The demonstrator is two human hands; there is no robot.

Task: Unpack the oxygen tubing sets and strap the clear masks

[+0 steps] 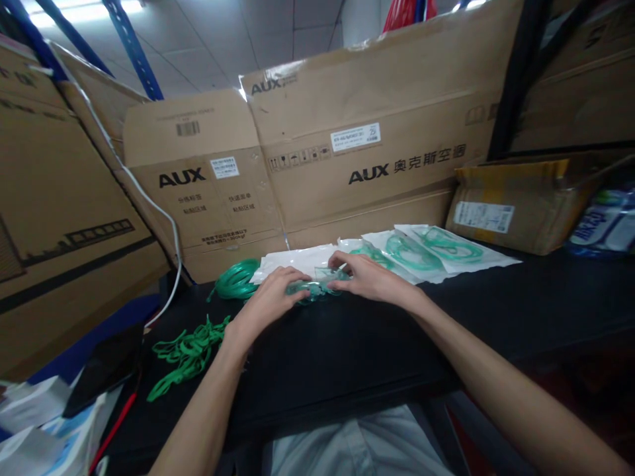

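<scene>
My left hand (274, 296) and my right hand (368, 276) meet over the middle of the black table (342, 357). Between them lie clear greenish plastic pieces (313, 288), perhaps oxygen masks; their exact shape is too small to tell. Both hands have their fingers curled onto this plastic from either side. Left of my left hand sits a coil of green tubing (237, 279). Nearer me is a loose heap of green elastic straps (191, 350). Behind my hands are white pouches (292, 258), and to the right several clear-fronted pouches (454, 250) hold coiled green tubing.
Large AUX cardboard sheets (367, 145) wall off the back. An open carton (510, 205) stands at the back right beside a blue-and-white package (605, 221). A white cable (171, 231) runs down the left side, near a dark flat device (106, 363) and white boxes (34, 403).
</scene>
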